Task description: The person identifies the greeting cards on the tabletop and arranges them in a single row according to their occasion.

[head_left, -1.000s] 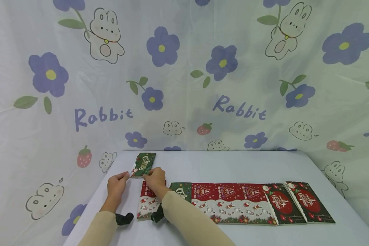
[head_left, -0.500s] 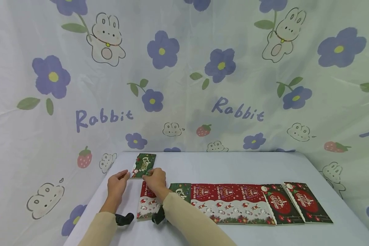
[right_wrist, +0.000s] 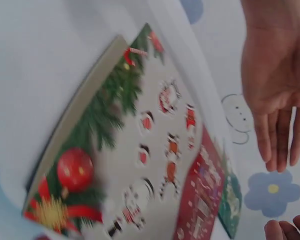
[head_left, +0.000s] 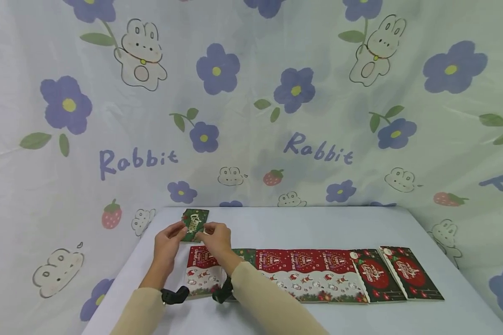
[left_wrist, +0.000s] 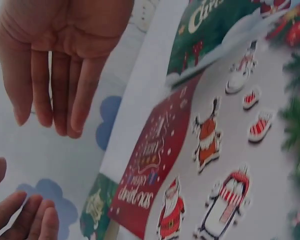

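A green Christmas booklet lies flat near the table's back left corner. My left hand is at its left side, fingers straight and overlapping its edge in the head view. At its lower right is my right hand, its thumb close over the corner. Both wrist views show the left hand and right hand with extended fingers and nothing between them. Just in front lies a red-and-white booklet; in the left wrist view the green booklet shows behind it.
To the right, a second green booklet is partly hidden by my right sleeve. Several red-and-white booklets follow in a row, then two dark booklets with red circles. A printed rabbit-and-flower curtain hangs behind the white table.
My left hand has shifted right, over the green booklet's left edge. The right hand has moved slightly right relative to the booklet. The head view has turned a little to the right.
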A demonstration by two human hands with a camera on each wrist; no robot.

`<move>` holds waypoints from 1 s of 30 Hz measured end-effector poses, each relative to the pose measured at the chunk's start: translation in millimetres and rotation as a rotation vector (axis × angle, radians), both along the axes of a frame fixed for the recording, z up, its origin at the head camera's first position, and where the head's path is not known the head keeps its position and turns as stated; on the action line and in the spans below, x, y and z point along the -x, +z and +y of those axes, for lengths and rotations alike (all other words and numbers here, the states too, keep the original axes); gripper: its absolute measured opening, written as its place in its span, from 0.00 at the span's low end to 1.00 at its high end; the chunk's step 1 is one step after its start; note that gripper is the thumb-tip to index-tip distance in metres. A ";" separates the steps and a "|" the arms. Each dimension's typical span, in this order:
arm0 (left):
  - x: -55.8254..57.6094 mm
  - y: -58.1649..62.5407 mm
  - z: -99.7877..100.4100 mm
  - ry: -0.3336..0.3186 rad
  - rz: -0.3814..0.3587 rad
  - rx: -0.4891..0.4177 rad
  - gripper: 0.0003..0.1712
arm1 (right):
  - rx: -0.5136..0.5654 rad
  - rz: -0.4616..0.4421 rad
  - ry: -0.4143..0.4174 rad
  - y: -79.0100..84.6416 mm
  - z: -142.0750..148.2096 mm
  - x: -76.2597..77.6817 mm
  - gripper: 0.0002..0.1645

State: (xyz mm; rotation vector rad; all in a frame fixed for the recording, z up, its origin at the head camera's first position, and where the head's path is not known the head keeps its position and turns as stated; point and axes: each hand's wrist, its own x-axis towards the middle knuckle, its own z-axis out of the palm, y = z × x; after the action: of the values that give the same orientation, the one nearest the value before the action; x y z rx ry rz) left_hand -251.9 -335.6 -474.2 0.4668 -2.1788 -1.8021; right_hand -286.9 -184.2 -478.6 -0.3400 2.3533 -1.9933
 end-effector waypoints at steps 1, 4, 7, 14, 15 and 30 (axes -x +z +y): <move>-0.2 0.4 2.7 -0.009 0.006 -0.011 0.29 | 0.010 0.007 0.003 2.2 4.5 0.7 0.20; 0.1 -0.2 10.5 -0.036 0.016 -0.018 0.29 | 0.033 0.027 0.009 8.3 19.0 2.9 0.20; 0.3 -1.4 19.1 -0.068 0.022 0.000 0.29 | 0.048 0.030 0.001 12.4 33.1 5.0 0.19; -0.6 -2.7 41.8 -0.171 0.018 0.090 0.27 | 0.083 0.017 -0.040 12.2 68.6 6.9 0.16; -0.9 -2.5 45.0 -0.194 0.015 0.095 0.27 | 0.090 0.012 -0.044 11.7 73.9 6.8 0.16; -7.7 -16.9 88.4 -0.305 0.004 0.143 0.26 | 0.096 -0.027 -0.090 -9.1 138.9 -2.7 0.13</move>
State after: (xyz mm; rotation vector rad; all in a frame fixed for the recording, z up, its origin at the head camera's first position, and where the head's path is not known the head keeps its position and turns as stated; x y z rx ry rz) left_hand -244.3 -247.2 -491.1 0.1025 -2.4636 -1.7676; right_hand -284.2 -45.3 -487.7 -0.2119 2.3015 -2.1414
